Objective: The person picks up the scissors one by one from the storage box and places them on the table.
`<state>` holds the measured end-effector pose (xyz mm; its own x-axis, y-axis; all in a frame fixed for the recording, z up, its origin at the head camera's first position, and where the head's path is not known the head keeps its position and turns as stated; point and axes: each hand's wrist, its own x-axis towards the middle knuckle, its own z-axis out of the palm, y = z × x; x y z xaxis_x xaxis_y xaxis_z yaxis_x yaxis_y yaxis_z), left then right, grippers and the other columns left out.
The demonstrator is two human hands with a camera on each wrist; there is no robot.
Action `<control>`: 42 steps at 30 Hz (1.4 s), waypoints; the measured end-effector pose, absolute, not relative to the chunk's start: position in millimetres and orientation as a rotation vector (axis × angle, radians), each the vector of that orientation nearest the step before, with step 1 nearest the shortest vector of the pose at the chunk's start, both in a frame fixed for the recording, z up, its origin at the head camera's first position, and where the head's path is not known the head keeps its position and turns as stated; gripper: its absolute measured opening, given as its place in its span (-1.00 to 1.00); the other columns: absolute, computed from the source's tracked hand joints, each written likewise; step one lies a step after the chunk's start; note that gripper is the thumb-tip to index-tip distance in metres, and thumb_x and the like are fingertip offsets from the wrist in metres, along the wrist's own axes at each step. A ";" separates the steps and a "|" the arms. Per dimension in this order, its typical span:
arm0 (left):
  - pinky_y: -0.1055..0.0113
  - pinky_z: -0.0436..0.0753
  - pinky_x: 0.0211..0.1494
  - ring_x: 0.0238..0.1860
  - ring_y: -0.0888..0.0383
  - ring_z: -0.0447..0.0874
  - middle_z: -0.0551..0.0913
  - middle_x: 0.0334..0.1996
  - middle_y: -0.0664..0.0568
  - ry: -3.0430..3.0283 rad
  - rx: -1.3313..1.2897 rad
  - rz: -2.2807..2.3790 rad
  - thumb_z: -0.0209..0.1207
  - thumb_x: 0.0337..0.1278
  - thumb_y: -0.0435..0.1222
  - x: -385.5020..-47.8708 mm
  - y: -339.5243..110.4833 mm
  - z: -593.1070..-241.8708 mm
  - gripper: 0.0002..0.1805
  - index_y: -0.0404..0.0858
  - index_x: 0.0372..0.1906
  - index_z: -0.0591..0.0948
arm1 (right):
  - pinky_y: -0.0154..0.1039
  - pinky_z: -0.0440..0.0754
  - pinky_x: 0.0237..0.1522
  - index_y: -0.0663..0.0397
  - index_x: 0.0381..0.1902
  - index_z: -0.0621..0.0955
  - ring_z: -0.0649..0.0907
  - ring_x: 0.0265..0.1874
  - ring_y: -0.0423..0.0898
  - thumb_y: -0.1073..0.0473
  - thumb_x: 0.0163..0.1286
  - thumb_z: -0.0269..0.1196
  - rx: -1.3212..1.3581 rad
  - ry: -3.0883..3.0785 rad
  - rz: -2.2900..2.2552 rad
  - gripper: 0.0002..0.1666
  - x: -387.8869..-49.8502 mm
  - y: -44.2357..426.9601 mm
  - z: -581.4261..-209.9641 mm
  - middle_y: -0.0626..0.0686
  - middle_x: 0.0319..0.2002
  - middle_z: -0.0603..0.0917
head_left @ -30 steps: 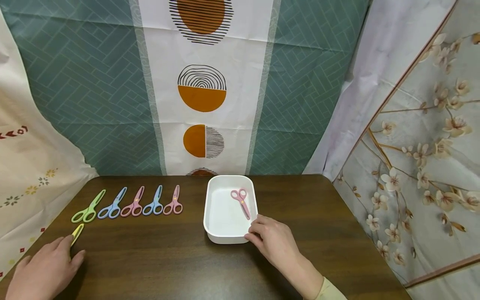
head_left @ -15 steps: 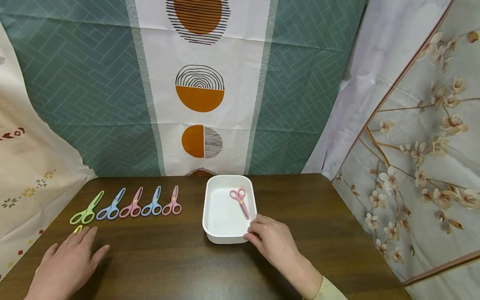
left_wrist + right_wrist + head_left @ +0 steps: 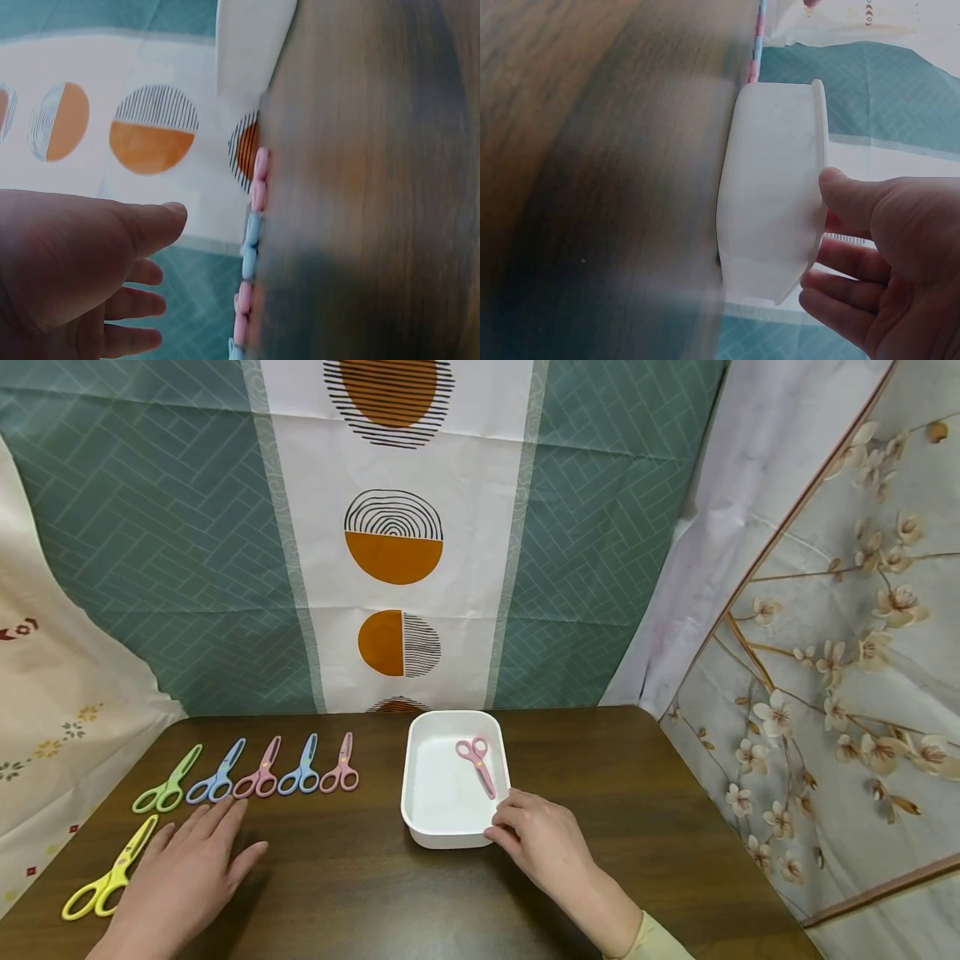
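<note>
My left hand [image 3: 183, 872] reaches over the table's left side with fingers spread and nothing held. Beside it lie yellow scissors [image 3: 133, 846], one handle loop partly behind the hand. Just beyond its fingertips runs a row of children's scissors: green scissors [image 3: 172, 782], blue scissors [image 3: 224, 772], pink scissors [image 3: 264, 768], then another blue and another pink pair. At the near right corner of a white tray [image 3: 431, 842], my right hand [image 3: 543, 839] pinches the rim between thumb and fingers, as the right wrist view shows too. Small pink scissors [image 3: 477, 764] lie inside the tray, blades toward that corner.
A dark wooden table [image 3: 345, 893] carries everything. Behind it hangs a green and white patterned curtain [image 3: 420, 668]. Floral cloth [image 3: 840, 760] closes off the right side, and a cream cloth [image 3: 67, 693] hangs at the left.
My left hand has moved right, away from the yellow scissors, uncovering them, toward the row's middle. The right hand stays on the tray. The head view has shifted slightly.
</note>
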<state>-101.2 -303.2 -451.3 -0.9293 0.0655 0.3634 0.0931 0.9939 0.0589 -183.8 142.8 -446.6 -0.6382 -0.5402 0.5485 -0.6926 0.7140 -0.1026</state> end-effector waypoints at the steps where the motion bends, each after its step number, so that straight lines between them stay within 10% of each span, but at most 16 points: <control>1: -0.58 0.32 0.34 0.39 -0.55 0.48 0.53 0.42 -0.49 -2.759 -0.129 -0.102 0.43 0.40 -0.02 -101.7 -300.3 -450.5 -0.23 -0.48 0.44 0.54 | -0.28 0.59 -0.40 -0.20 -0.43 0.74 0.56 -0.41 -0.26 0.07 0.24 0.69 0.942 -2.428 0.419 -0.74 -183.7 142.8 -446.3 -0.25 -0.37 0.61; 42: -0.39 0.40 0.50 0.46 -0.27 0.58 0.58 0.50 -0.21 -2.617 -0.459 -0.124 0.42 0.44 -0.03 -125.5 -200.8 -421.4 -0.30 -0.30 0.51 0.58 | -0.30 0.59 -0.39 -0.19 -0.42 0.75 0.56 -0.40 -0.29 0.05 0.25 0.68 0.932 -2.436 0.440 -0.75 -182.6 142.7 -446.7 -0.25 -0.34 0.64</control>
<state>-125.5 -200.8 -421.4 -0.8301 0.2986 0.4709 0.3418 0.9398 0.0065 -182.6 142.7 -446.7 -0.6460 -0.5309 0.5484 -0.6891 0.7146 -0.1199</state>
